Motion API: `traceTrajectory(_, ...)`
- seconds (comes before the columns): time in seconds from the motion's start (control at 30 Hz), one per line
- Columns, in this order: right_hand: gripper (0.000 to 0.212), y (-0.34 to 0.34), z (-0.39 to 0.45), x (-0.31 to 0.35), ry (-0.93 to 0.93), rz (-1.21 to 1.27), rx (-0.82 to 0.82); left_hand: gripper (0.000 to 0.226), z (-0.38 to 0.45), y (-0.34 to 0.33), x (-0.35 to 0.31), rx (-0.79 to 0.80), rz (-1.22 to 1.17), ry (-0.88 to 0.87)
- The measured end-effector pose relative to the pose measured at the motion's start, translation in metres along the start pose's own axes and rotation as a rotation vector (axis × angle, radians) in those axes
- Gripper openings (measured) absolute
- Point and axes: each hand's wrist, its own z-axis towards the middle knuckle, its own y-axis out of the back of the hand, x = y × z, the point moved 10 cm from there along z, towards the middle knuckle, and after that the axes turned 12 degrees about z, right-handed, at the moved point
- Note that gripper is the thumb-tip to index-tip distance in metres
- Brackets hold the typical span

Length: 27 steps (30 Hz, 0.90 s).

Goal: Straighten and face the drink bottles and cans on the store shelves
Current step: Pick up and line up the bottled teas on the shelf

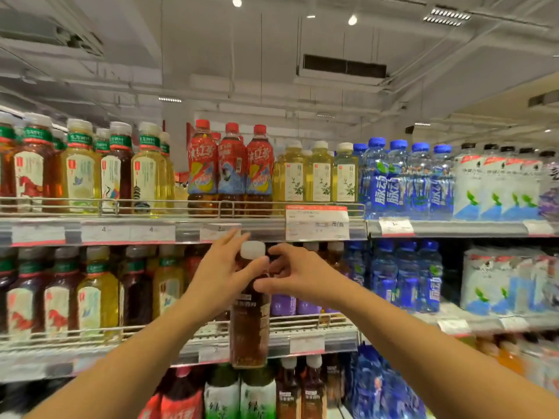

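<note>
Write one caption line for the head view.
Both hands, left hand and right hand, grip a brown tea bottle before drink shelves.

The top shelf (181, 225) carried, behind a wire rail, white-capped tea bottles (80, 167) at the left, three red-capped iced tea bottles (231, 167), pale yellow bottles (320, 176), blue water bottles (396, 179) and white-labelled bottles (496, 182) at the right. Price tags (317, 223) hung on its front edge. The middle shelf (308, 343) held more tea bottles (90, 294), purple-labelled bottles (307, 305) and blue bottles (405, 276).
</note>
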Motion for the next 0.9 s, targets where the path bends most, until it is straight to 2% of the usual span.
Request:
traceTrajectory(0.1,0.068,-0.008,-0.024,-0.033,-0.015,0.201,0.016,0.079,-0.013,-0.032,-0.021,0.054,-0.127,0.023)
traceTrajectory(0.17,0.054,-0.005,-0.041,-0.047,0.007,0.304,-0.007,0.081,-0.019,-0.055,-0.033,0.081,-0.172,0.021)
traceTrajectory(0.23,0.049,0.002,-0.057,-0.059,0.036,0.261,-0.052,0.073,-0.025,-0.074,-0.048,0.121,-0.150,-0.027)
traceTrajectory(0.33,0.046,0.005,-0.079,-0.087,0.010,0.175,-0.086,0.047,-0.036,-0.102,-0.066,0.223,-0.129,-0.120)
traceTrajectory(0.43,0.046,0.004,-0.100,-0.125,-0.075,0.119,-0.115,0.049,-0.050,-0.134,-0.054,0.350,-0.052,-0.125)
traceTrajectory(0.5,0.046,0.004,-0.116,-0.152,-0.141,0.111,-0.113,0.044,-0.059,-0.153,-0.040,0.362,0.127,-0.193)
traceTrajectory(0.6,0.050,0.003,-0.138,-0.197,-0.267,0.086,-0.109,0.050,-0.073,-0.182,-0.023,0.357,0.415,-0.321)
traceTrajectory(0.67,0.050,0.004,-0.148,-0.227,-0.344,0.055,-0.116,0.059,-0.080,-0.202,-0.005,0.386,0.548,-0.303)
traceTrajectory(0.77,0.048,0.003,-0.158,-0.269,-0.437,0.041,-0.115,0.068,-0.084,-0.221,0.015,0.424,0.621,-0.261)
traceTrajectory(0.9,0.044,0.003,-0.161,-0.308,-0.478,0.052,-0.162,0.079,-0.092,-0.243,0.038,0.439,0.705,-0.329)
